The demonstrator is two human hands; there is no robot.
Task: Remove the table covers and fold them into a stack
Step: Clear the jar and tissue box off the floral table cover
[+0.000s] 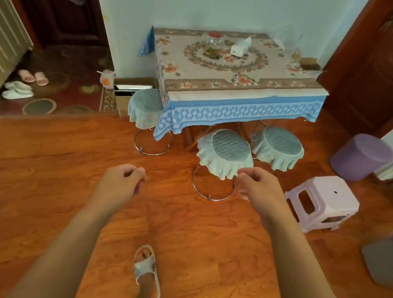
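Nearest the lens, a foot in a pale slipper (148,270) stands on the wooden floor (31,188), well short of the bench (236,78); both bare forearms reach forward toward the bench; the left hand (119,183) hangs in the air with its fingers (139,173) loosely curled and holding nothing; the right hand (258,186) hovers likewise, its fingers loosely bent and gripping nothing, just in front of the frilled cover of the middle stool (225,153), and whether it touches the frill cannot be told; the bench stands against the wall and wears two covers, a floral cover (229,59) on top and a blue patterned cover (242,109) beneath it, hanging over the bench's front edge; on the floral cover stand a glass jar with a red lid (213,44) and a white box (239,48); two more covered stools (145,108) sit partly under the bench; right of the bench are a lilac plastic stool (322,203) and a purple bin (360,155).
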